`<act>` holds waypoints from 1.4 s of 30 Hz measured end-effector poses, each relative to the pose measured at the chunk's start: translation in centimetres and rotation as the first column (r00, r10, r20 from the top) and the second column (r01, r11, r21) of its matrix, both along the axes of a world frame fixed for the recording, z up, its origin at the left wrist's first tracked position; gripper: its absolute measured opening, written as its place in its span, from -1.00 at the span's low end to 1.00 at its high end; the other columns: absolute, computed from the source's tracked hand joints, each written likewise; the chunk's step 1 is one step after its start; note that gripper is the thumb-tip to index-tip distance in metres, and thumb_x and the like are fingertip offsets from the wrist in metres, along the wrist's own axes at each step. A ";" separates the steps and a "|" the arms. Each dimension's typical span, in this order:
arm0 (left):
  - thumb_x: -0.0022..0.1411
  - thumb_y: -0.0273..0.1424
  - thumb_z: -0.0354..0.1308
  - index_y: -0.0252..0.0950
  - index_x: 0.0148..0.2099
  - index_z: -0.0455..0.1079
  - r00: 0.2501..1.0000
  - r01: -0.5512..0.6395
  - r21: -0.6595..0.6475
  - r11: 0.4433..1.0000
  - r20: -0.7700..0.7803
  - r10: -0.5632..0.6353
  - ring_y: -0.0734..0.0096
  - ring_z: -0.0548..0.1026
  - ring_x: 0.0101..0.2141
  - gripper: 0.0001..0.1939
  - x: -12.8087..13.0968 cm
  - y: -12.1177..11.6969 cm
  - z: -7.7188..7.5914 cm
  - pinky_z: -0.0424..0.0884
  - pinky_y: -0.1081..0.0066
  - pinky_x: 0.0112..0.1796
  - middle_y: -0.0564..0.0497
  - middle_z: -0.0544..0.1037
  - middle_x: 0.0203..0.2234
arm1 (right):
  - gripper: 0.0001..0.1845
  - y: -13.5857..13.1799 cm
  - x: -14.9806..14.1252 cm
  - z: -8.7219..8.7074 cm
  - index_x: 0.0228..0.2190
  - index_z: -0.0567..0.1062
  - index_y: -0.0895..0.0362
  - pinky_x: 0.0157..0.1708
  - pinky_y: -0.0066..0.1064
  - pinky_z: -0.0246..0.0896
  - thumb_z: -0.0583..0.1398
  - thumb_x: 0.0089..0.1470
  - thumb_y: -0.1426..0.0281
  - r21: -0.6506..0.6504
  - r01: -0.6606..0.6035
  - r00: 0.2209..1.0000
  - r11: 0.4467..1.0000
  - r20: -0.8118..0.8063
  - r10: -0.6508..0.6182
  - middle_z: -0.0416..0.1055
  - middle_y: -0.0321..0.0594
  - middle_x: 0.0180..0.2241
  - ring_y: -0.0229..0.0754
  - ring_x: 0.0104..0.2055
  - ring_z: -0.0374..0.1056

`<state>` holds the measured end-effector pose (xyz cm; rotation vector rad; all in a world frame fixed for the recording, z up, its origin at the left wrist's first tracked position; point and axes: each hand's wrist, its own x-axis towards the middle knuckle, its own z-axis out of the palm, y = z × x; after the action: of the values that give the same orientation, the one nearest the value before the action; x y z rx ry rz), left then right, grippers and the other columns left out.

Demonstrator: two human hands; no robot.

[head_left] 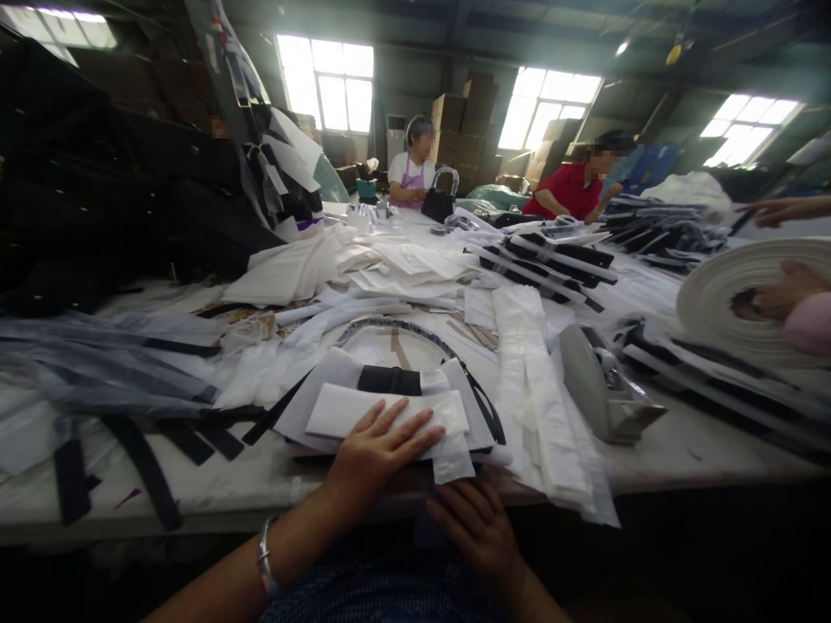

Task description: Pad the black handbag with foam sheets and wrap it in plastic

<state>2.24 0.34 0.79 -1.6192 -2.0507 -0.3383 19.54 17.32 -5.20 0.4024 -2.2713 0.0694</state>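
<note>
A black handbag (389, 381) lies flat in front of me, partly covered by white sheets, its wrapped handle (389, 324) arching away from me. My left hand (383, 437) presses, fingers outstretched, on a folded white padding sheet (338, 411) over the bag. Beneath that padding is a wider white sheet (295, 415). A translucent plastic strip (454, 463) hangs toward the table's front edge. My right hand (477, 523) is just below the strip's end, fingers extended and slightly bent; its thumb is hidden. Whether its fingertips touch the strip I cannot tell.
Right of the bag lie long white strips (536, 389) and a grey tape dispenser (603, 385). Wrapped black straps (130, 372) cover the left. A co-worker's hand (789, 290) is at a large white roll (714, 294). Two people work across the table.
</note>
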 end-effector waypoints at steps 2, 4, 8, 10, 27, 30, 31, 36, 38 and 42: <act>0.46 -0.22 -0.10 0.07 0.36 0.07 1.000 -0.002 0.000 1.000 -0.006 0.002 0.16 0.32 0.21 -0.54 0.0 0.0 0.0 0.25 0.10 0.18 0.25 0.30 0.25 | -0.61 -0.3 -0.7 0.9 -0.08 0.57 0.10 0.27 -0.27 0.10 -0.03 0.36 0.54 -0.019 -0.094 0.995 0.995 0.018 0.094 0.58 -0.25 -0.07 -0.23 0.03 0.45; 0.48 -0.25 -0.12 0.07 0.35 0.07 1.000 -0.006 0.004 1.000 -0.018 0.006 0.17 0.33 0.20 -0.55 0.1 0.0 0.1 0.27 0.10 0.16 0.25 0.30 0.25 | -0.65 -0.4 -0.8 1.7 -0.08 0.56 0.16 0.17 -0.26 0.27 0.00 0.34 0.55 -0.056 -0.166 0.984 0.985 0.062 0.169 0.59 -0.20 -0.09 -0.21 0.02 0.47; 0.49 -0.30 -0.16 0.07 0.33 0.12 0.999 -0.015 0.014 1.000 -0.037 0.016 0.19 0.35 0.19 -0.57 0.1 0.0 0.3 0.30 0.12 0.15 0.30 0.28 0.25 | -0.67 -0.2 0.5 2.2 -0.12 0.55 0.25 0.14 -0.22 0.35 -0.01 0.34 0.55 -0.108 -0.243 0.959 0.964 0.121 0.256 0.61 -0.12 -0.16 -0.17 0.02 0.48; 0.49 -0.32 -0.17 0.07 0.32 0.15 0.999 -0.018 0.020 1.000 -0.042 0.019 0.20 0.37 0.18 -0.58 0.1 0.1 0.3 0.30 0.13 0.15 0.31 0.29 0.25 | -0.66 0.0 1.5 2.4 -0.13 0.55 0.26 0.15 -0.24 0.33 -0.02 0.36 0.51 -0.111 -0.254 0.951 0.961 0.151 0.269 0.61 -0.10 -0.17 -0.16 0.03 0.47; 0.48 -0.35 -0.12 0.10 0.33 0.13 1.000 -0.011 0.015 1.000 -0.009 0.011 0.20 0.35 0.19 -0.56 0.2 0.0 0.1 0.28 0.11 0.18 0.23 0.32 0.24 | -0.67 -0.5 3.1 5.0 -0.27 0.59 0.20 0.21 -0.36 0.14 0.03 0.36 0.46 -0.081 -0.290 0.951 0.954 0.088 0.296 0.64 -0.23 -0.26 -0.24 -0.10 0.54; 0.48 -0.33 -0.11 0.10 0.33 0.14 1.000 0.000 0.013 1.000 0.002 0.000 0.16 0.36 0.18 -0.56 0.2 0.0 0.1 0.31 0.08 0.16 0.24 0.32 0.25 | -0.65 0.6 3.3 6.9 -0.05 0.51 0.28 0.19 -0.27 0.24 -0.02 0.37 0.43 -0.104 -0.304 0.923 0.947 0.212 0.320 0.59 -0.08 -0.13 -0.14 0.06 0.44; 0.47 -0.31 -0.10 0.10 0.33 0.14 1.000 0.004 0.012 1.000 0.004 -0.004 0.16 0.36 0.18 -0.57 0.2 0.0 0.1 0.31 0.07 0.16 0.23 0.31 0.25 | -0.63 0.9 3.1 7.7 0.00 0.48 0.29 0.18 -0.25 0.28 -0.04 0.37 0.43 -0.111 -0.298 0.917 0.948 0.242 0.316 0.58 -0.05 -0.10 -0.12 0.09 0.42; 0.45 -0.28 -0.02 0.09 0.31 0.18 1.000 0.009 0.010 1.000 0.003 -0.009 0.18 0.34 0.19 -0.57 0.3 0.0 0.3 0.26 0.11 0.20 0.19 0.29 0.27 | -0.66 2.2 0.3 11.8 0.04 0.44 0.26 0.20 -0.24 0.27 -0.02 0.35 0.54 -0.115 -0.271 0.907 0.956 0.302 0.294 0.58 -0.07 -0.09 -0.18 0.09 0.42; 0.44 -0.25 -0.01 0.08 0.30 0.20 1.000 0.014 0.023 1.000 0.004 -0.014 0.17 0.35 0.19 -0.58 0.3 0.0 0.3 0.28 0.10 0.18 0.19 0.28 0.27 | -0.69 2.6 -1.5 13.0 0.00 0.46 0.24 0.22 -0.23 0.25 0.01 0.34 0.56 -0.086 -0.257 0.920 0.963 0.283 0.271 0.59 -0.10 -0.12 -0.20 0.09 0.42; 0.43 -0.24 0.00 0.03 0.24 0.29 0.999 0.029 0.065 0.997 0.015 -0.030 0.14 0.36 0.18 -0.63 0.2 0.2 0.0 0.31 0.07 0.16 0.23 0.33 0.24 | -0.70 3.9 -4.9 14.0 0.02 0.45 0.22 0.23 -0.12 0.23 0.03 0.34 0.54 -0.031 -0.273 0.920 0.962 0.283 0.270 0.58 -0.09 -0.09 -0.15 0.09 0.42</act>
<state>2.45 0.57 0.76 -1.6138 -2.0084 -0.4244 14.68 21.19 8.77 0.7538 -2.4832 0.2755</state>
